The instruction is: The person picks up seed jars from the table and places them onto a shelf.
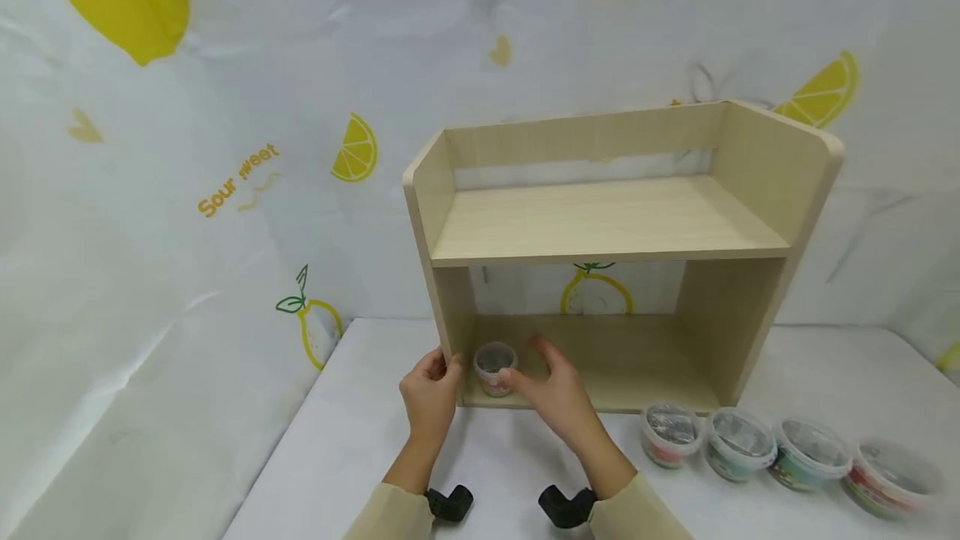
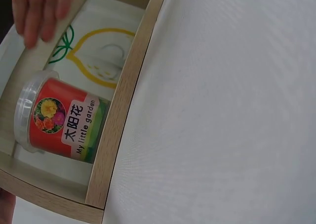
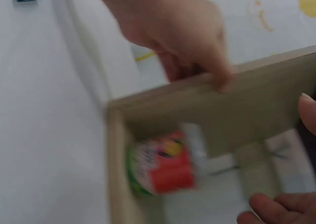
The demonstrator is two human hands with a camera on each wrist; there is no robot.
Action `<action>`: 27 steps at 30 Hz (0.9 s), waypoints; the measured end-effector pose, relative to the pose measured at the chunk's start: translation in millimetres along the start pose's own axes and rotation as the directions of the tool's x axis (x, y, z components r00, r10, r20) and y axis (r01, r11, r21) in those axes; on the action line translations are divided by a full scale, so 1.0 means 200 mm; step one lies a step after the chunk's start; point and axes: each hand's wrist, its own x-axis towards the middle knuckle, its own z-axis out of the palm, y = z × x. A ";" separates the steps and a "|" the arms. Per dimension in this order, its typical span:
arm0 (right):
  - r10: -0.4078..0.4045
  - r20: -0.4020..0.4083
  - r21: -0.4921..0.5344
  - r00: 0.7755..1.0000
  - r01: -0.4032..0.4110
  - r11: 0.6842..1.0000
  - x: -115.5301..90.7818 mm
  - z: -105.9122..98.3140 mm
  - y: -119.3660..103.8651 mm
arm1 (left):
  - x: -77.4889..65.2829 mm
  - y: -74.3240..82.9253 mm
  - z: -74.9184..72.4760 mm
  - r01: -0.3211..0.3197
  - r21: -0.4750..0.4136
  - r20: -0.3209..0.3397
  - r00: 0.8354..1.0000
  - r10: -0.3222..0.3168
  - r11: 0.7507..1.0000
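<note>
A small plastic tub (image 1: 495, 373) with a clear lid and a red-and-green label, reading "My little garden" in the left wrist view, stands upright on the bottom board of a wooden shelf unit (image 1: 611, 219), close to its left wall. With thumb and fingers, my left hand (image 1: 431, 397) pinches the front edge of the unit's left side panel (image 3: 173, 88). Just right of the tub is my right hand (image 1: 558, 398), thumb and fingers spread and relaxed. A gap shows between that hand and the tub in the right wrist view.
On the white table (image 1: 330, 448), several similar lidded tubs stand in a row in front of the unit's right end, among them a red one (image 1: 670, 436) and a green one (image 1: 741, 444). A lemon-print sheet (image 1: 300, 65) hangs behind.
</note>
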 end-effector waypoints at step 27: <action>-0.010 0.130 -0.523 0.992 0.077 0.849 -0.33 -0.97 0.02 | 0.00 -0.01 -0.01 -0.029 -0.024 0.020 0.999 0.029 0.999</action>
